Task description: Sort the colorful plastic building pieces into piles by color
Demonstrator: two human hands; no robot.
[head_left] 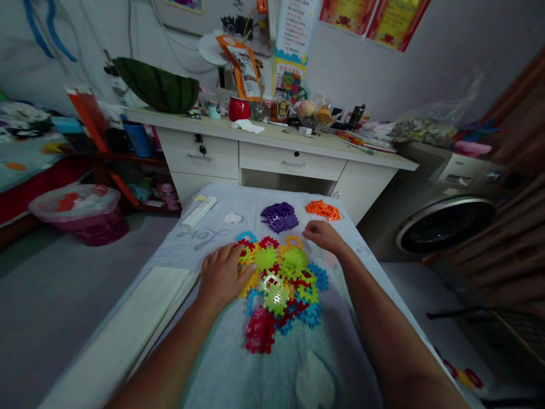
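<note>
A mixed pile of plastic interlocking building pieces (276, 295) in green, yellow, red and blue lies on the cloth-covered table. My left hand (223, 272) rests flat on the left side of this pile, its fingers and thumb apart. At the far right of the pile, my right hand (322, 234) is closed with curled fingers; anything inside them is hidden. Just beyond it are a heap of purple pieces (279, 217) and a smaller heap of orange pieces (323, 210), apart from each other. A large red piece (260, 330) sits at the near edge of the mixed pile.
A white power strip-like block (200, 212) lies at the table's far left, and a folded white panel (140, 307) along its left edge. Behind stands a white desk (272, 153) with a watermelon piece (164, 88) and clutter. A washing machine (443, 199) is at right.
</note>
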